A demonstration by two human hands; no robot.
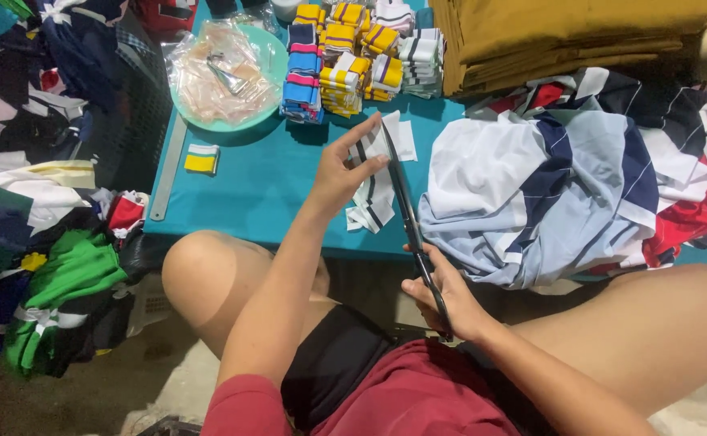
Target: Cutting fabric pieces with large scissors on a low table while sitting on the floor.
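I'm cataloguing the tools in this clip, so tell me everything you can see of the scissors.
The scissors are long, dark tailor's shears, apparently metal. The right hand grips the handles near the person's lap; the blades run up and away over the edge of the teal table, tips near the left hand. The blades look nearly closed, lying along a white, dark-striped fabric strip that the left hand holds. The handle loops are hidden by the fingers.
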